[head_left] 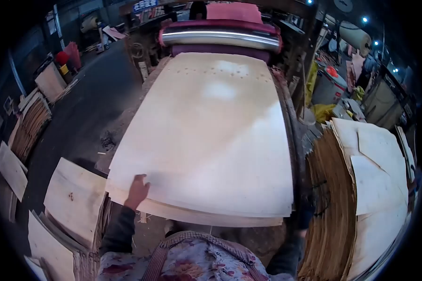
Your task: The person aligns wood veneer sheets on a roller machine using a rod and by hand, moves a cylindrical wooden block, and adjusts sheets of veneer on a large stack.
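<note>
A large pale veneer sheet (206, 131) lies on top of a thin stack, its far edge close beneath a shiny metal roller (220, 38). My left hand (138, 191) rests on the sheet near its front left corner, fingers slightly bent and apart, holding nothing that I can see. My right hand (306, 214) is low beside the front right corner, dark, apparently gloved, and blurred against the shadow. Its fingers and anything in them cannot be made out.
Tall stacks of veneer stand at the right (333, 201) and lower left (75, 201). More sheets (30, 122) lean farther left. A machine frame (297, 70) rises beside the roller. A bin (328, 86) and yellow bags (323, 112) sit behind the right stack. Dark floor (94, 98) runs along the left.
</note>
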Tool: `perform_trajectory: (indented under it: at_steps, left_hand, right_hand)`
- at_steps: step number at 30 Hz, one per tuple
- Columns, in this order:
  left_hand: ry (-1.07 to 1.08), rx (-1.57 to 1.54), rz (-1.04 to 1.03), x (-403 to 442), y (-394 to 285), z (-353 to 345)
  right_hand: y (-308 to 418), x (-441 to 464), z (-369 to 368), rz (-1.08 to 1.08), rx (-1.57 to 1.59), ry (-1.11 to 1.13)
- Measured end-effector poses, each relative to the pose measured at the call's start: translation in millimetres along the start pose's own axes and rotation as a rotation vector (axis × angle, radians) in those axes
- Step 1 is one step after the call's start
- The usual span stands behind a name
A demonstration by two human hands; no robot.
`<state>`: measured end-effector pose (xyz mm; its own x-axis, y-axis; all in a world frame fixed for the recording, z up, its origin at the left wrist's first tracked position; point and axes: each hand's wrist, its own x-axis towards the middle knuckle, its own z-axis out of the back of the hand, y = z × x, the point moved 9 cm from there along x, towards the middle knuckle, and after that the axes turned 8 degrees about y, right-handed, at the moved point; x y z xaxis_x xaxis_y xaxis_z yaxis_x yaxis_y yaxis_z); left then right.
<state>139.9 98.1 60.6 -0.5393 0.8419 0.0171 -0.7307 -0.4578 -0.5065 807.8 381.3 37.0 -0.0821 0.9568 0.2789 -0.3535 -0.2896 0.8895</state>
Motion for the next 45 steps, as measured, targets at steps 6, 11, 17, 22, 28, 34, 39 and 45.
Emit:
perform_trajectory:
  at_steps: [6,11,17,22,28,34,39,45]
  left_hand:
    - [-0.204,0.357,0.239,28.4,185.3,44.7]
    - [-0.1,0.014,0.284,41.7,233.7,62.5]
    - [0.07,-0.029,0.137,51.3,220.0,111.6]
    - [0.12,-1.154,0.176,59.1,196.4,145.9]
    - [-0.021,-1.31,0.091,67.7,144.9,232.1]
    - [-0.003,-0.352,0.192,110.0,226.1,171.2]
    - [0.177,-0.15,0.197,91.1,208.9,56.0]
    - [0.109,0.034,0.256,76.9,193.7,34.7]
  right_hand:
    - [153.5,-112.2,-233.1,-0.5,1.053,0.569]
    - [178.9,-217.9,-424.0,-0.871,1.194,0.902]
    - [145.6,-231.3,-473.5,-0.551,0.783,0.846]
    - [160.8,-249.1,-451.4,-1.09,0.842,0.732]
    - [209.5,-204.7,-439.1,-0.979,1.004,0.576]
    - [221.9,-99.4,-496.6,-0.525,0.571,0.678]
    - [175.6,12.7,-568.0,-0.554,1.134,0.534]
    - [171.7,85.3,-611.3,-0.536,1.428,0.485]
